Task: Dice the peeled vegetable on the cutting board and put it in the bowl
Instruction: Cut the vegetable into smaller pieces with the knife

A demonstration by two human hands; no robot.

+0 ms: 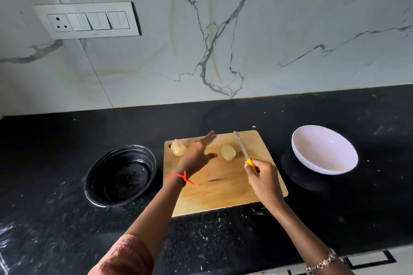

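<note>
**A:** Where was the vegetable?

**B:** It lay on the cutting board (pixel 223 185) in two pale, peeled pieces. The first piece (pixel 178 147) sat at the board's far left corner. The second piece (pixel 228 152) lay near the middle of the board's far half, well apart from the first.

**A:** And the hands?

**B:** The right hand (pixel 263 176) was over the board's right side, its fingers curled tight round the yellow handle of a knife (pixel 242 148). The blade pointed toward the board's far edge and ran just to the right of the second piece. I could not tell whether it touched the wood. The left hand (pixel 196 154) hung over the board between the two pieces, fingers stretched out and loose, gripping nothing. It was blurred.

**A:** The bowl?

**B:** A white bowl (pixel 312 158) stood on the counter (pixel 67 140) to the right of the board, near it but not touching. A black bowl (pixel 89 185) stood just off the board's left edge.

**A:** Anything else?

**B:** A red thread (pixel 181 177) circled the left wrist above the board's left edge. A bracelet (pixel 321 263) showed on the right wrist, nearer the person than the board. A switch plate (pixel 87 20) hung on the marble wall beyond the board, up to its left.
</note>
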